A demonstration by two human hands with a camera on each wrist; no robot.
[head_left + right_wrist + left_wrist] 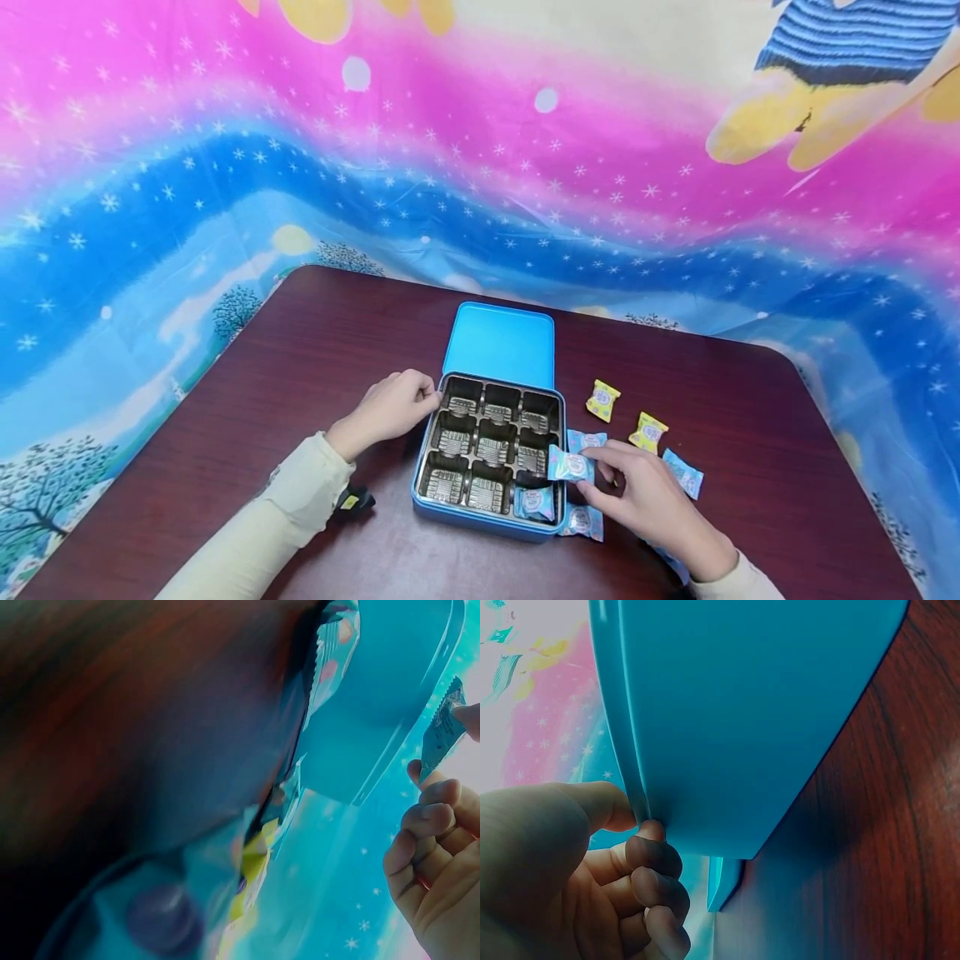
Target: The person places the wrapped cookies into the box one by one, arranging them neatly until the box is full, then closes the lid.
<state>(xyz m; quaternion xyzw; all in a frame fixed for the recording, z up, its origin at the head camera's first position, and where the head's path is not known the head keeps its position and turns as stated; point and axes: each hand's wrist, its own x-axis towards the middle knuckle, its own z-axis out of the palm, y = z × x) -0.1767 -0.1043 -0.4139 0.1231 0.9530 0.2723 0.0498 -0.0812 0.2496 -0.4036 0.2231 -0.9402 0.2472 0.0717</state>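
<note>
A blue tin box (489,523) stands open with its lid (501,343) tilted back; inside is a dark divided tray (480,461). One blue wrapped candy (534,503) sits in the near right compartment. At the far left of the rim, my left hand (393,410) pinches the edge between thumb and forefinger, as the left wrist view shows on the tin wall (742,727). Over the tray's right edge, my right hand (651,493) pinches another blue wrapped candy (570,465). In the right wrist view that candy (442,731) is held up between thumb and forefinger.
Blue candies (583,522) lie against the tin's right side. Farther right are two yellow candies (602,400) and another blue one (682,473). A small black object (356,502) lies by the left sleeve. A patterned cloth (420,183) hangs behind the table (330,350).
</note>
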